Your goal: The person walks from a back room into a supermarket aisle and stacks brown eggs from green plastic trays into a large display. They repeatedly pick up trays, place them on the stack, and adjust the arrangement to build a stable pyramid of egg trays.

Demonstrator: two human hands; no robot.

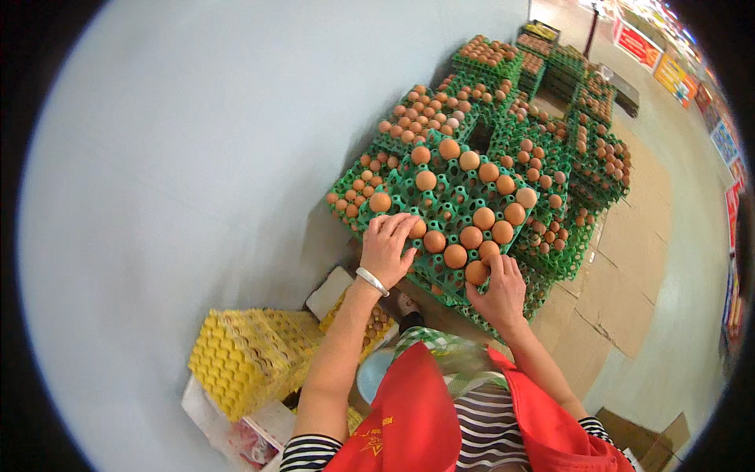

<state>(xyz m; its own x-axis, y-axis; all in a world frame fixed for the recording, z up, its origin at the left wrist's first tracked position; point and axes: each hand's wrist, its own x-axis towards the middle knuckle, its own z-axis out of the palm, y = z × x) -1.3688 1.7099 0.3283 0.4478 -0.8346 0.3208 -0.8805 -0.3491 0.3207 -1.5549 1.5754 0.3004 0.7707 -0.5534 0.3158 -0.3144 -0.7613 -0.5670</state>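
Observation:
Before me is a green plastic egg tray [454, 197], partly filled with brown eggs and with several bare cups in its middle. My left hand [386, 245] reaches over its near left edge, fingers touching or close beside a brown egg [417, 229]. At the near right corner, my right hand [501, 289] has its thumb and fingers around another egg [476, 272], which sits at the tray's corner. Whether that egg is gripped or only touched is unclear. Beneath lie more green trays, largely hidden by the top one.
More stacks of green egg trays [422, 112] with brown eggs stand beyond and to the right. Yellow egg trays [248, 354] are piled at lower left, near a light blue bucket [374, 374]. A pale wall [194, 159] rises at left; flattened cardboard [625, 259] covers floor at right.

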